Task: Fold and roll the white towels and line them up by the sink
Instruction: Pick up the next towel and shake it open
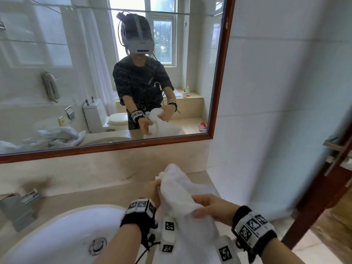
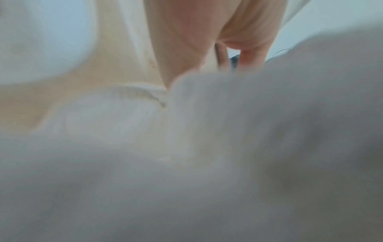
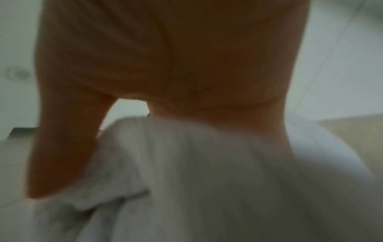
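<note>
Gripping a bunched white towel point(image 1: 179, 195): left hand point(image 1: 154, 189) and right hand point(image 1: 211, 207), beside the sink point(image 1: 57, 235).

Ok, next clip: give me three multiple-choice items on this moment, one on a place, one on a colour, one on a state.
1. Where is the towel relative to the sink?
A. inside the basin
B. to its right, above the counter
C. on the floor

2. What colour is the mirror frame?
A. reddish brown
B. white
C. black

3. How is the towel held?
A. by the left hand only
B. lying loose, untouched
C. by both hands

Answers:
1 B: the head view shows it bunched up beside the basin, not in it.
2 A: the wooden edge runs red-brown around the glass.
3 C: the left hand and the right hand each curl their fingers round the cloth.
</note>
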Tool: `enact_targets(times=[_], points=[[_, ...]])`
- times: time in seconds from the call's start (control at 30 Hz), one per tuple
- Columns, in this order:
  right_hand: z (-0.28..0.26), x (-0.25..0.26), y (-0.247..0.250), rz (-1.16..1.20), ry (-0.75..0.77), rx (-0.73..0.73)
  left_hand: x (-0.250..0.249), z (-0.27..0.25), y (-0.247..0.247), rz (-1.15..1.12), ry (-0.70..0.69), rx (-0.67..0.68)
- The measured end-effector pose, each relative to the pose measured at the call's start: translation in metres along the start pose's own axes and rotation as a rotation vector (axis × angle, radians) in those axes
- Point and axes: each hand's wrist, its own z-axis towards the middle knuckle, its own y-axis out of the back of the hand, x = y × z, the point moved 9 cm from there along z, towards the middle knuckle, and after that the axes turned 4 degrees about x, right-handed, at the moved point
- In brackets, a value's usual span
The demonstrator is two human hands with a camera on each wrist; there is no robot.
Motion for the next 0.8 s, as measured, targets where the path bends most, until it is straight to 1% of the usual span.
enact_targets(times=[0.03, 0.07, 0.1, 0.13, 0.17, 0.2, 0.23, 0.3, 0.33, 0.4, 0.43, 0.47, 0.5, 0.53, 0.57, 0.6, 0.63, 0.67, 0.7, 0.73, 0.77, 0.8], points=[[-0.004, 0.009, 0.013, 0.038, 0.026, -0.082, -0.022, -0.003, -0.007, -0.003, -0.081, 0.041], [-0.009, 0.02, 0.031, 0.112, 0.085, -0.214, -0.038, -0.005, -0.017, -0.045, -0.129, 0.132], [-0.014, 0.031, 0.052, 0.202, 0.155, -0.379, -0.051, -0.01, -0.025, -0.133, -0.145, 0.193], [-0.022, 0.039, 0.07, 0.292, 0.224, -0.544, -0.059, -0.013, -0.028, -0.174, -0.148, 0.202], [-0.027, 0.048, 0.084, 0.331, 0.283, -0.674, -0.068, -0.018, -0.034, -0.148, -0.17, 0.221], [-0.029, 0.058, 0.091, 0.339, 0.326, -0.746, -0.074, -0.025, -0.038, -0.083, -0.204, 0.253], [-0.028, 0.067, 0.094, 0.329, 0.353, -0.769, -0.082, -0.036, -0.048, 0.007, -0.234, 0.324], [-0.019, 0.08, 0.091, 0.283, 0.358, -0.719, -0.096, -0.063, -0.07, 0.268, -0.328, 0.461], [-0.013, 0.083, 0.083, 0.256, 0.325, -0.654, -0.097, -0.075, -0.081, 0.439, -0.376, 0.527], [-0.003, 0.081, 0.057, 0.121, 0.185, -0.471, -0.09, -0.095, -0.1, 0.813, -0.468, 0.624], [0.0, 0.074, 0.039, 0.058, 0.105, -0.376, -0.084, -0.102, -0.106, 0.953, -0.468, 0.65], [-0.001, 0.066, 0.021, 0.018, 0.039, -0.313, -0.076, -0.106, -0.109, 1.07, -0.444, 0.648], [-0.004, 0.056, 0.008, -0.015, -0.007, -0.29, -0.065, -0.11, -0.113, 1.187, -0.407, 0.647], [-0.01, 0.047, -0.001, -0.044, -0.031, -0.305, -0.055, -0.116, -0.116, 1.306, -0.36, 0.627], [-0.016, 0.039, -0.006, -0.06, -0.041, -0.323, -0.046, -0.124, -0.119, 1.405, -0.339, 0.602], [-0.021, 0.03, -0.01, -0.059, -0.036, -0.321, -0.037, -0.131, -0.121, 1.456, -0.342, 0.586], [-0.025, 0.022, -0.013, -0.037, -0.007, -0.302, -0.03, -0.139, -0.123, 1.45, -0.368, 0.577], [-0.029, 0.015, -0.014, -0.002, 0.024, -0.292, -0.025, -0.146, -0.122, 1.381, -0.39, 0.566], [-0.035, 0.007, -0.011, 0.045, 0.052, -0.312, -0.023, -0.153, -0.118, 1.262, -0.411, 0.534], [-0.043, 0.002, -0.006, 0.107, 0.075, -0.347, -0.023, -0.154, -0.109, 1.107, -0.393, 0.459], [-0.051, -0.003, -0.002, 0.172, 0.096, -0.376, -0.022, -0.153, -0.094, 0.925, -0.344, 0.355], [-0.061, -0.004, -0.001, 0.233, 0.124, -0.388, -0.018, -0.153, -0.077, 0.732, -0.253, 0.234]])
